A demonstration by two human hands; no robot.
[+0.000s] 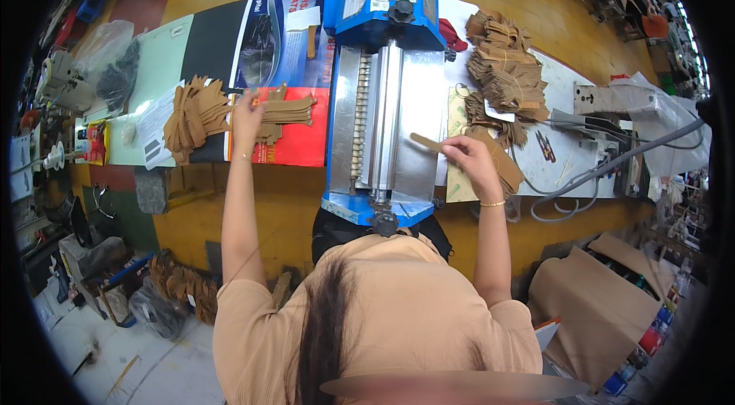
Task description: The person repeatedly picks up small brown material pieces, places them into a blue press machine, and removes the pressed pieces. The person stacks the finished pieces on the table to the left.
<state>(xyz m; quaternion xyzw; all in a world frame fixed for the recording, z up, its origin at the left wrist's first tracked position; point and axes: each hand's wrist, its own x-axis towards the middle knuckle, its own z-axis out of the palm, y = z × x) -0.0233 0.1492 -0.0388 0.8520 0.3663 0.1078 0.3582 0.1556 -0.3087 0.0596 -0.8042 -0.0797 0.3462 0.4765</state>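
Note:
My right hand (472,162) pinches one end of a narrow brown leather strip (426,142). The strip points left, over the metal plate on the right side of a blue roller machine (389,7). Beyond that plate's left edge runs a shiny steel roller (389,114). My left hand (248,115) is at the left end of a small pile of brown strips (287,111) on a red and blue printed sheet (302,148). Its fingers are drawn together; whatever is between them is too small to make out. Left of it lies a fanned bundle of brown strips (195,118).
Tied stacks of brown pieces (505,72) fill the table right of the machine. Further right are black-and-red pliers (546,146) and a grey hose (612,154). A clear plastic bag (107,49) lies at the far left. Brown sheet material (589,305) drapes at lower right.

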